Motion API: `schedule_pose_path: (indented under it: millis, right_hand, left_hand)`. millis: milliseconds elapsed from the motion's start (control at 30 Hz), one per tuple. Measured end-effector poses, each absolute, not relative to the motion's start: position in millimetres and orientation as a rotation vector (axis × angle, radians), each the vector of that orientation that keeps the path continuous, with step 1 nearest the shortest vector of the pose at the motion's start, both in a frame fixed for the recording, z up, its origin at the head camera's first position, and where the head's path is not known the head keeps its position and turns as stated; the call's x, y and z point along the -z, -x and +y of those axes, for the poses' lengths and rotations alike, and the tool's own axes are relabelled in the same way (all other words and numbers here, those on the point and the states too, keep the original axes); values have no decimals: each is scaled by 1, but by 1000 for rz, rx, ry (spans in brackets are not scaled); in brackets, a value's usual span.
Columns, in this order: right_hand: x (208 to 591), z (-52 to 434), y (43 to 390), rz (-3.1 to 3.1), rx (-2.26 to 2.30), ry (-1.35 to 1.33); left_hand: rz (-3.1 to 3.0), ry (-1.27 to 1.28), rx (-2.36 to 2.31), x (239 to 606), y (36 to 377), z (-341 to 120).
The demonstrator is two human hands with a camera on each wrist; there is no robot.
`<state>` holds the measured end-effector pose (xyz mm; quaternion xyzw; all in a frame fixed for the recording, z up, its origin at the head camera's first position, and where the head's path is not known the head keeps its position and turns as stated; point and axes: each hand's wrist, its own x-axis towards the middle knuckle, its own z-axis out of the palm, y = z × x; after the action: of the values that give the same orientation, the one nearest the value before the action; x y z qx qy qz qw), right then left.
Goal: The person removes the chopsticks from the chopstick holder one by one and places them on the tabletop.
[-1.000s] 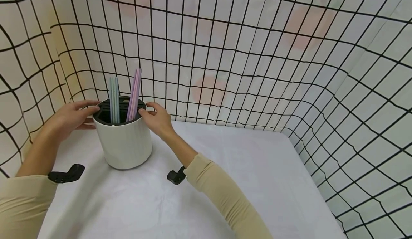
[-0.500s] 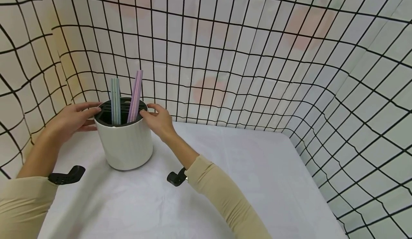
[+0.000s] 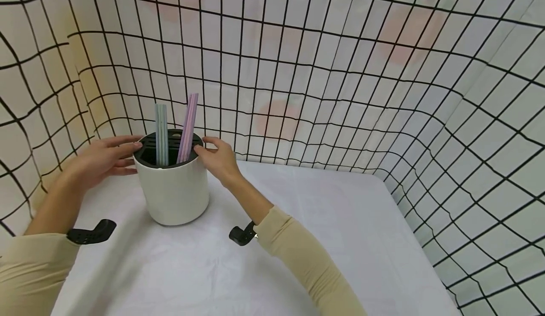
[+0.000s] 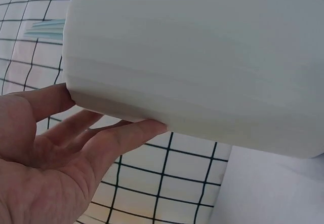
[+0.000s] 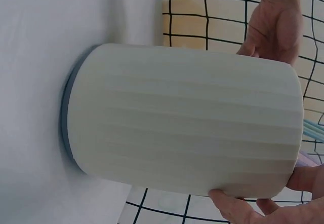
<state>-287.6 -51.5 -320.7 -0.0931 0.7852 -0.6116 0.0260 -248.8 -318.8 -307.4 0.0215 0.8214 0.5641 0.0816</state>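
Observation:
A white ribbed holder (image 3: 174,193) with a black slotted top stands on the white table (image 3: 298,221). Pale blue straws (image 3: 161,134) and pink straws (image 3: 188,127) stick up out of it. My left hand (image 3: 106,157) lies with straight fingers against the holder's left rim. In the left wrist view that hand (image 4: 50,168) presses the holder (image 4: 202,57) just under its rim. My right hand (image 3: 219,157) touches the right rim with thumb and fingertips. The right wrist view shows the holder (image 5: 187,117), my right thumb (image 5: 238,209) on its wall and the left hand (image 5: 271,24) beyond it.
A white curtain with a black grid (image 3: 340,70) closes in the table at the back, left and right. The table's right edge (image 3: 408,231) runs close to the curtain. Black wrist mounts (image 3: 91,233) (image 3: 242,234) sit at my cuffs.
The holder has slid a little to the right on the table, with both hands staying at its rim and moving along with it.

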Motion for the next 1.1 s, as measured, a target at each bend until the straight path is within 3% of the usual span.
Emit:
schedule_pose_path:
  millis: [1100]
  right_hand:
    - [319, 95, 286, 2361, 1924, 185]
  left_hand:
    - [2374, -65, -1835, 314, 259, -174]
